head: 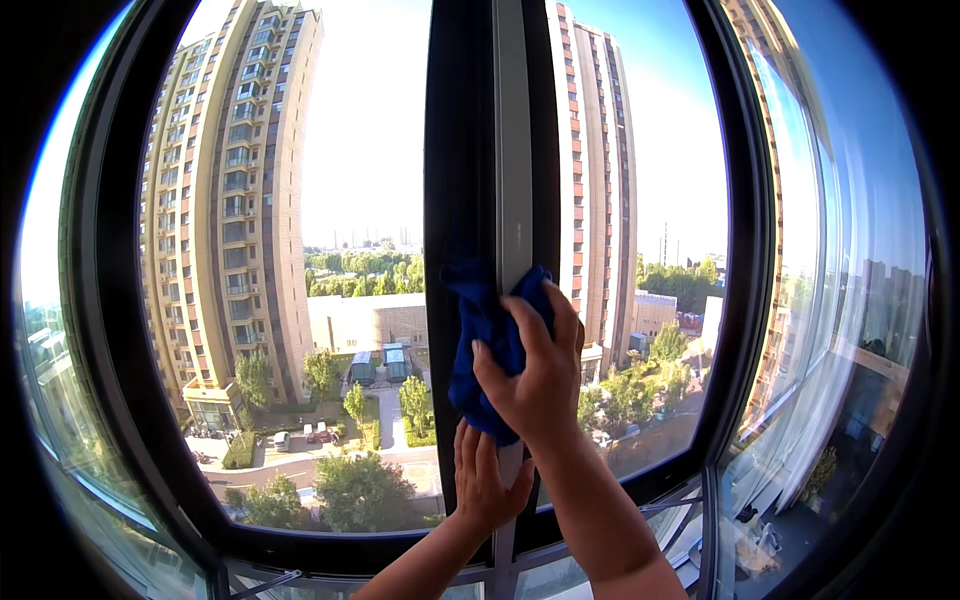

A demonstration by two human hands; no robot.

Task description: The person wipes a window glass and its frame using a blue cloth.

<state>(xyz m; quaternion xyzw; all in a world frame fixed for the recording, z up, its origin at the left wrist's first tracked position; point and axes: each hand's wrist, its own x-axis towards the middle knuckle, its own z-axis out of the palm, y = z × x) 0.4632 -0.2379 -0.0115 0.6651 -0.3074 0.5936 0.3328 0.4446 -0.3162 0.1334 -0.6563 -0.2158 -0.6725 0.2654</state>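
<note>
A blue cloth (480, 345) is bunched against the upright window mullion (514, 150), which has a pale central strip between dark frame sides. My right hand (544, 367) presses the cloth there, thumb and fingers spread over it. Below, my left hand (487, 476) lies against the lower mullion, fingers pointing up and thumb out to the right. Its fingertips reach the cloth's lower edge; whether they touch it I cannot tell. Part of the cloth is hidden under my right hand.
Glass panes flank the mullion: a left pane (367, 187) and a right pane (675, 187). A dark bottom frame (330, 551) runs beneath them, with a metal window stay (270, 583) below. Side glass (862, 262) at right reflects a room. Tall buildings (255, 187) stand outside, far below eye level at their base.
</note>
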